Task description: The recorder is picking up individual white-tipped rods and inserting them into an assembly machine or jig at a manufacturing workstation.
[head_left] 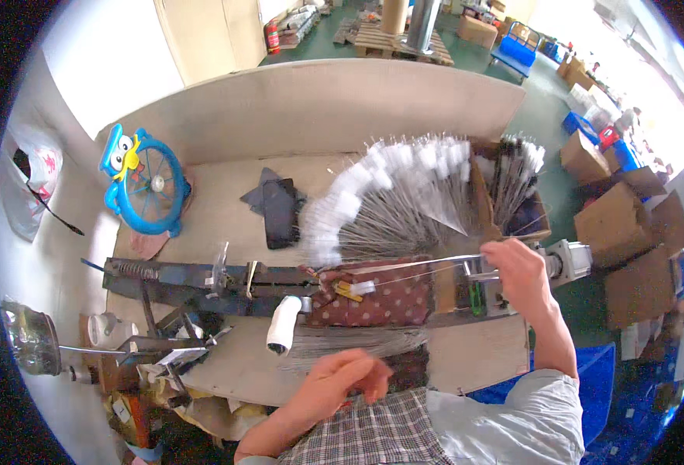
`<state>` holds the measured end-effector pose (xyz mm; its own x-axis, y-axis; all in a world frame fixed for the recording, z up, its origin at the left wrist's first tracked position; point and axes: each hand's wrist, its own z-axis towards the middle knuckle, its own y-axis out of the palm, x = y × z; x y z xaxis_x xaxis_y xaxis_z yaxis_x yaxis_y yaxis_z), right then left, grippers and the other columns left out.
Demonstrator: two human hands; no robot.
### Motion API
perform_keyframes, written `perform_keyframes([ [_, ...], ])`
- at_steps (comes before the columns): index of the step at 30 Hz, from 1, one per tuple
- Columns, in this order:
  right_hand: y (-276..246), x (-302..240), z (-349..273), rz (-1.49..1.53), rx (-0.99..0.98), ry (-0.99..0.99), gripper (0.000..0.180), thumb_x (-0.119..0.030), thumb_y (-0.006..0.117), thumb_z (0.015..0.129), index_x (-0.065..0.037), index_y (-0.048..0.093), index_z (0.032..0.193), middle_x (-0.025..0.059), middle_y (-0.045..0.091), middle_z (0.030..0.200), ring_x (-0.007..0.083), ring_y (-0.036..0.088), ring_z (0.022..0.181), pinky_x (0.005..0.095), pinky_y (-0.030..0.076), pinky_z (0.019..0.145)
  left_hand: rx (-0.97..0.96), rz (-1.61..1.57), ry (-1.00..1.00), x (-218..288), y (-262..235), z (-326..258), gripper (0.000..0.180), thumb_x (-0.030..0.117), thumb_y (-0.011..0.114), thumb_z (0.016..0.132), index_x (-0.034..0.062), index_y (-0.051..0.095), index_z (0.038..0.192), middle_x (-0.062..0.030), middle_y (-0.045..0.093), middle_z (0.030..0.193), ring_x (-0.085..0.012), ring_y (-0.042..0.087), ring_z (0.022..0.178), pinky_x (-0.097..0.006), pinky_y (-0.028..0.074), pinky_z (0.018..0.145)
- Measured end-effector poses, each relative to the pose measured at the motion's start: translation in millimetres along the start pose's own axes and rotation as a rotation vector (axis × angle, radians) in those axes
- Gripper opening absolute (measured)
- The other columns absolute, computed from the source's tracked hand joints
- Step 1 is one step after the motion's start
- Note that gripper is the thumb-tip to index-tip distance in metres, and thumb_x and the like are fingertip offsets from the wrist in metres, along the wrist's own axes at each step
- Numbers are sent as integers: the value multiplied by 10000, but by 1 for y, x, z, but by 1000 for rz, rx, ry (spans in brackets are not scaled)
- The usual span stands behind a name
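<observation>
Over the right end of the long metal bench device [191, 280], my right hand [516, 267] is closed, its fingertips on the end of a thin pale wire [427, 263]. The wire stretches left above a brown polka-dot cloth [404, 298]. My left hand [349, 376] hovers near my checked apron, fingers curled in; whatever they may hold is hidden. A yellow-handled tool [348, 291] and a small white piece [363, 287] lie on the cloth. Beside it sticks out a white-wrapped handle [284, 325]. Behind, many wire stems with white tufted ends [392, 174] fan out.
A dark phone [280, 213] lies on the cardboard-covered table [225, 182], left of the fan. Further left stands a blue cartoon-shaped fan [149, 186]. A box of dark-tipped stems [516, 182] borders the right. Motor-like machinery [570, 260] and cartons [613, 225] flank my right arm.
</observation>
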<state>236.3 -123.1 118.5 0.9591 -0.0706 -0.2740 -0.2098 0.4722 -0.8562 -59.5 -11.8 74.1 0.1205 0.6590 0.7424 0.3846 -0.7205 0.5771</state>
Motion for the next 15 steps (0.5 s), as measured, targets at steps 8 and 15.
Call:
perform_keyframes([
  [8,29,-1,5,334,-99,144,319,79,547,694,-15,590,996,110,629,926,240,634,848,308,510,711,388,1341,726,-9,19,131,146,147,522,861,39,557,954,-98,590,874,-215,603,645,-334,492,558],
  [15,60,32,-4,22,-154,34,189,-105,619,727,-107,652,913,74,635,745,260,607,721,354,489,636,622,2105,729,-1,-14,174,75,107,553,704,98,479,704,-56,495,749,-227,583,662,-347,465,552],
])
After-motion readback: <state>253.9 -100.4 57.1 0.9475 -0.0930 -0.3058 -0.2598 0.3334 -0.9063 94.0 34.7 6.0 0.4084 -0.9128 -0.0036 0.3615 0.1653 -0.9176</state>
